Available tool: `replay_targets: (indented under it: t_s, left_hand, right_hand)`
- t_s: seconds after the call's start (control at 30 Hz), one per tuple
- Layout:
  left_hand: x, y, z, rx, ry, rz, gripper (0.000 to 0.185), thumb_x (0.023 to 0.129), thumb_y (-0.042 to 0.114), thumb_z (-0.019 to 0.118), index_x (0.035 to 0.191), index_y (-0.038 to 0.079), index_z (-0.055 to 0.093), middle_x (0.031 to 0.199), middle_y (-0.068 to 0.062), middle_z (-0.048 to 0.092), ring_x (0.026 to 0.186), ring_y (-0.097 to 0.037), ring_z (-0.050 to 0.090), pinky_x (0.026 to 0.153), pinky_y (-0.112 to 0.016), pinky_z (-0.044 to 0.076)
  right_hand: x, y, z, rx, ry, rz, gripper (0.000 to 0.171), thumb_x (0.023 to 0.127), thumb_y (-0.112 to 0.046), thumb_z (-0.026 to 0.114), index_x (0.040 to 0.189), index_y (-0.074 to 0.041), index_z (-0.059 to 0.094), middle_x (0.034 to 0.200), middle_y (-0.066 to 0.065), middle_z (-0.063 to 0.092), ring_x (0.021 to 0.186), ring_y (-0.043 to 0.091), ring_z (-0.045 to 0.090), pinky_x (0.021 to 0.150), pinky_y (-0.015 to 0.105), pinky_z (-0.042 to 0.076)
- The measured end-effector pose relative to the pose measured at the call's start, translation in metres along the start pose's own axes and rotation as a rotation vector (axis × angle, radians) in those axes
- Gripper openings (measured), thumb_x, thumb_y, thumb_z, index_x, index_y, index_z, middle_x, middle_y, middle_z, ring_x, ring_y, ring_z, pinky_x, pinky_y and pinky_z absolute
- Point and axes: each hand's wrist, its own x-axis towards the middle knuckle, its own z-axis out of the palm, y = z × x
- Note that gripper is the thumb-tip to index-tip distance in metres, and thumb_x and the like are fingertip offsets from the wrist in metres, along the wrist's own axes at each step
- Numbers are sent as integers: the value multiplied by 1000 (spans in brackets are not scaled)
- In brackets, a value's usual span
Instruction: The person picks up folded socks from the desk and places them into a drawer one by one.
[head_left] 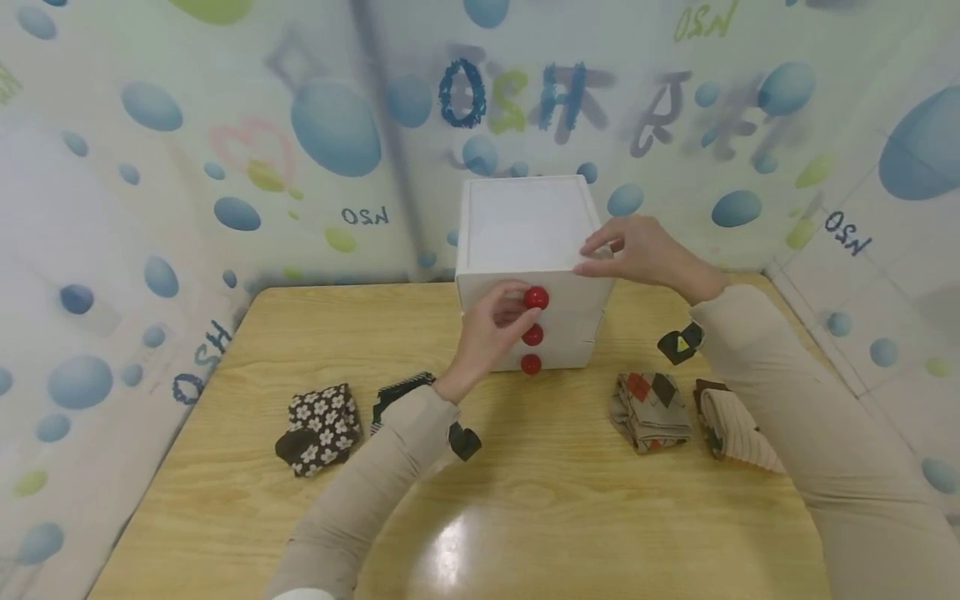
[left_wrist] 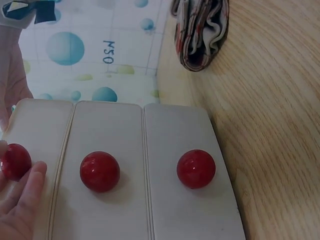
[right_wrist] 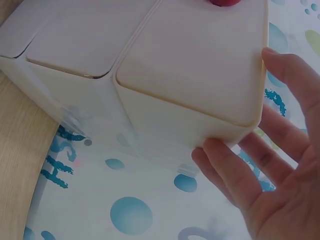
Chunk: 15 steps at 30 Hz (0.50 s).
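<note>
A white three-drawer box [head_left: 525, 225] stands at the table's back, with one round red knob on each drawer front. My left hand [head_left: 491, 329] pinches the top red knob [head_left: 536, 297] between thumb and fingers; that knob [left_wrist: 16, 162] sits at the left edge of the left wrist view. The middle knob [left_wrist: 100, 172] and bottom knob [left_wrist: 196, 169] are untouched. My right hand [head_left: 637, 252] holds the box's top right corner. In the right wrist view its spread, bent fingers [right_wrist: 232, 162] lie round that corner. All drawers look closed.
Folded flowered socks [head_left: 322, 429] and dark striped socks [head_left: 401, 392] lie on the table [head_left: 525, 508] left of the box. Argyle socks [head_left: 651, 411] and ribbed beige socks [head_left: 738, 425] lie to the right. A printed curtain [head_left: 337, 183] hangs close behind the box.
</note>
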Motion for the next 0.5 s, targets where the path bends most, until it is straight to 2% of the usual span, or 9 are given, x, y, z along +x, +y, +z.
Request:
replay_targets:
  t_s: [0.13, 0.5]
  left_hand:
    - [6, -16, 4, -6, 25, 4, 33, 82, 17, 64, 112, 8, 53, 103, -9, 61, 89, -18, 60, 76, -25, 50]
    - [9, -20, 6, 8, 74, 39, 30, 80, 16, 66, 108, 9, 56, 98, -7, 62, 85, -14, 62, 73, -22, 50]
  right_hand:
    - [0, 0, 0, -9, -6, 5, 38, 77, -31, 67, 101, -1, 64, 113, 18, 56, 100, 40, 52, 80, 48, 47]
    - [0, -2, 1, 2, 6, 0, 37, 78, -27, 67, 101, 1, 63, 113, 20, 55, 100, 40, 52, 80, 48, 47]
